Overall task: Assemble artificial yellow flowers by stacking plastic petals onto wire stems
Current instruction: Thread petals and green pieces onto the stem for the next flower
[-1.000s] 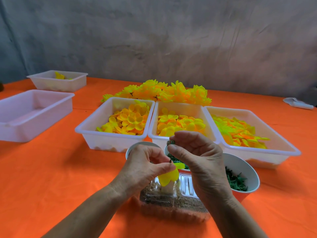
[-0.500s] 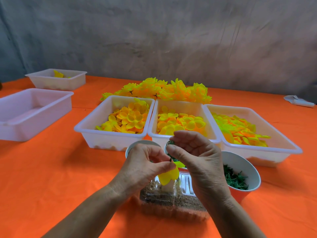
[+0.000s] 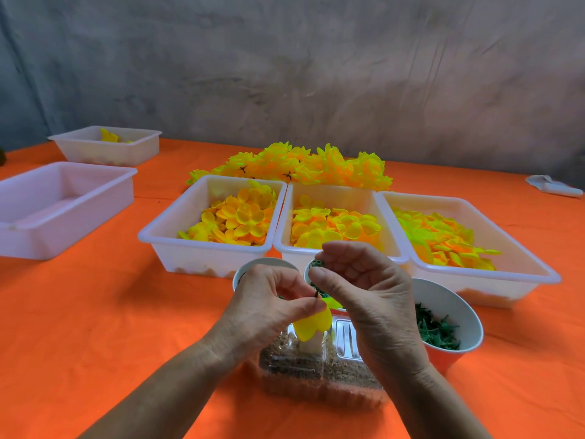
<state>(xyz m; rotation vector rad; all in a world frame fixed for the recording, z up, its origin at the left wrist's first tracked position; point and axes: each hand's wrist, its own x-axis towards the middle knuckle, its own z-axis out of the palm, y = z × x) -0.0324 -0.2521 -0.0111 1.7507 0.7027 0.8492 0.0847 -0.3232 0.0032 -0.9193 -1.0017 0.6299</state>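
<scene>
My left hand pinches a yellow petal piece that hangs below its fingertips, over a clear box. A thin dark stem rises from the petal toward my right hand. That hand pinches a small green piece between thumb and fingers, just above the petal. Three white bins hold loose yellow petals: the left bin, the middle bin and the right bin. A heap of finished yellow flowers lies behind them.
A cup of green parts stands right of my hands, and two more cups are partly hidden behind them. An empty white bin and a smaller bin sit at the left. A white object lies far right on the orange table.
Both hands stay almost in place. My right hand's fingers have opened slightly around the green piece above the petal.
</scene>
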